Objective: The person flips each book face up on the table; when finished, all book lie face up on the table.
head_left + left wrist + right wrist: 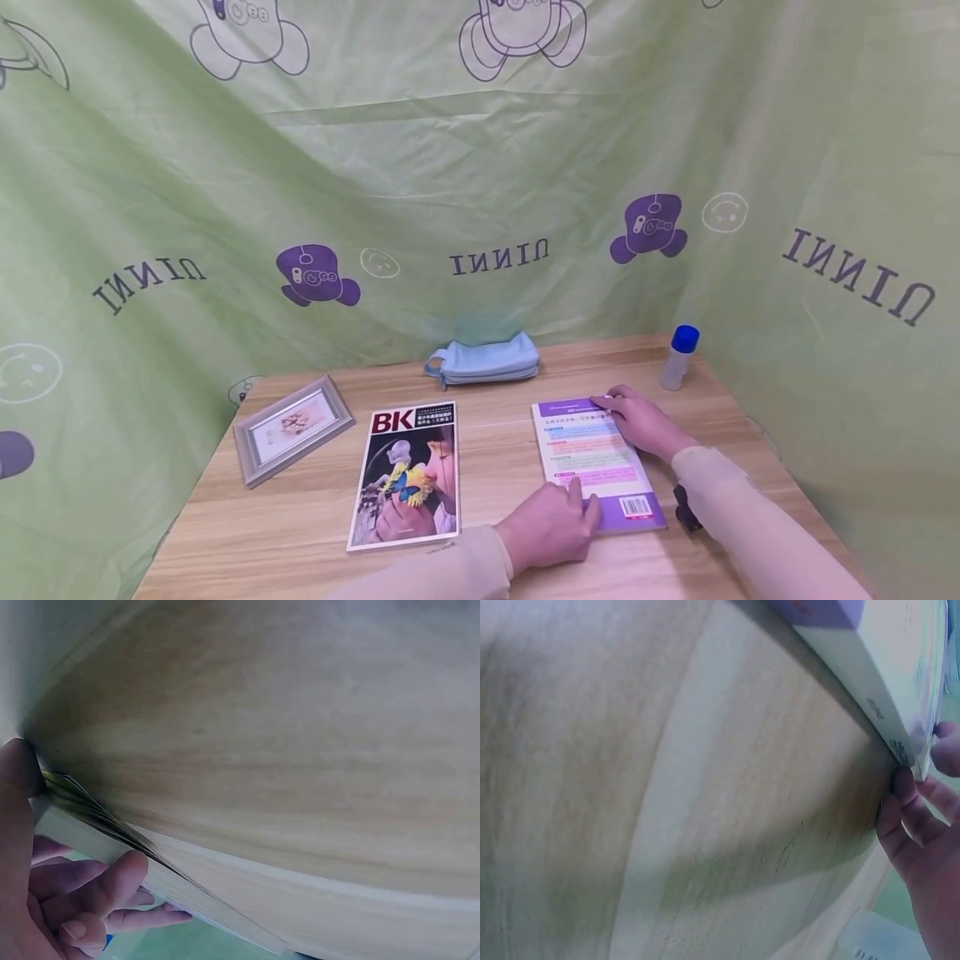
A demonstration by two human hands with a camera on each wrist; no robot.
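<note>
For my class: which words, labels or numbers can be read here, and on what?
"BK": butterfly-cover book; its other characters are too small.
"INNIU", letters seemingly reversed, three times: green curtain.
Too small or blurred: print on the purple-edged book, its barcode, framed picture, curtain figures.

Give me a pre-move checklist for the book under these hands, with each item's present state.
1. Right hand on the book: ok; it grips the far right corner.
2. Left hand on the book: ok; it holds the near left edge.
3. Cover fully unobstructed: not ok; both hands hide parts of it.
4. Magazine apart from the book: ok; bare table shows between them.
5. Bottle standing apart from the right hand: ok; it is upright, farther back.
6. Book lifted off the table at any point: cannot tell; the hands hide the gripped parts.
</note>
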